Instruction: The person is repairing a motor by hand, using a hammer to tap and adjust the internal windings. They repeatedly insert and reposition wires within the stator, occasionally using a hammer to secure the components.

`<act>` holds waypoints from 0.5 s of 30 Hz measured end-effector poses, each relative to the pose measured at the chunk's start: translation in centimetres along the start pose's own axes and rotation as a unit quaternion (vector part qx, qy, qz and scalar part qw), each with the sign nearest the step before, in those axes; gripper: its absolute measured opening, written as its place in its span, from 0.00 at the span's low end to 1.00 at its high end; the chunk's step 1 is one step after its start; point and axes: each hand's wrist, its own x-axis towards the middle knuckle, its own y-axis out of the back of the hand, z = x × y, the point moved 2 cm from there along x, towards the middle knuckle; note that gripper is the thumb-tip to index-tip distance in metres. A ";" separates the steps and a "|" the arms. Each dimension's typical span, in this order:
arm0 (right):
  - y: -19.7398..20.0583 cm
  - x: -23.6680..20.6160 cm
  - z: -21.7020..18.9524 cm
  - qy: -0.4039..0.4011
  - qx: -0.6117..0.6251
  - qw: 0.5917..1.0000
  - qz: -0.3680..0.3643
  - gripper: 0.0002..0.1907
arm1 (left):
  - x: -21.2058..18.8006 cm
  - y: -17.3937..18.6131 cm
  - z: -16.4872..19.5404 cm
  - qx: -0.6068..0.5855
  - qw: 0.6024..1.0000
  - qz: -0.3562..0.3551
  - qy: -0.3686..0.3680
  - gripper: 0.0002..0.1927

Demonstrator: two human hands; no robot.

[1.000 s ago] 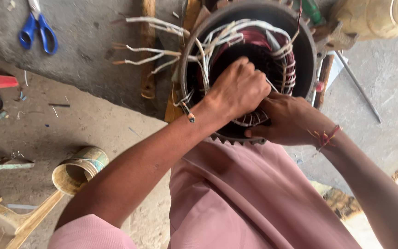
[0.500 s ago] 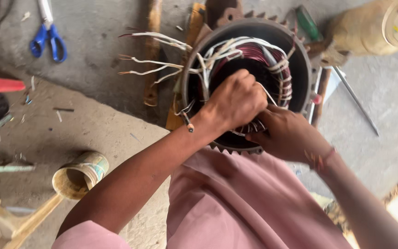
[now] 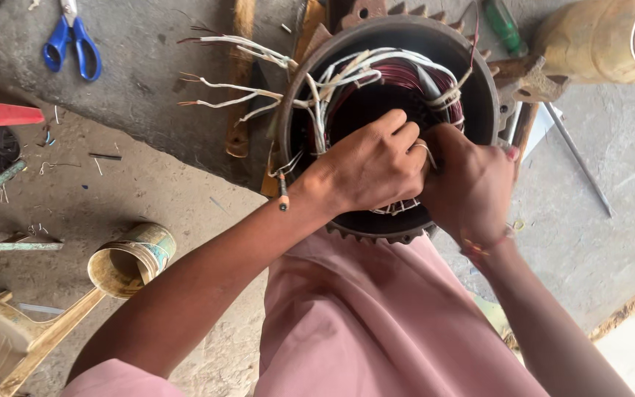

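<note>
A round dark motor stator (image 3: 479, 81) with reddish copper windings (image 3: 398, 77) and white sleeved leads (image 3: 237, 88) sits on the concrete floor in front of my knees. My left hand (image 3: 372, 165) is curled inside the stator bore, fingers closed on a white tie cord over the winding. My right hand (image 3: 472, 184) presses against it from the right, fingers gripping the same winding bundle near the rim. A red thread band circles my right wrist. What lies under both hands is hidden.
Blue-handled scissors (image 3: 71, 44) lie at top left. A worn tin can (image 3: 130, 257) lies on its side at lower left. A wooden-handled tool (image 3: 240, 81) lies left of the stator, a green-handled screwdriver (image 3: 505, 26) and metal rod (image 3: 578, 158) at right, and a yellowish container (image 3: 604, 37) at top right.
The view has shifted slightly. Both hands have moved together deeper over the near side of the winding, the right hand rising beside the left.
</note>
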 end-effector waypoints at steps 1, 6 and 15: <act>-0.5 -0.3 0.1 -0.009 -0.007 1.000 -0.005 0.08 | 0.2 0.4 -0.1 0.007 1.000 0.002 -0.010 0.11; -1.3 -1.3 0.0 -0.020 0.022 0.999 0.020 0.09 | 0.7 1.9 0.1 0.025 0.998 -0.042 -0.027 0.10; -0.9 -1.2 0.5 0.019 0.081 0.996 0.024 0.08 | -2.8 5.4 2.7 -0.235 0.940 0.091 0.229 0.04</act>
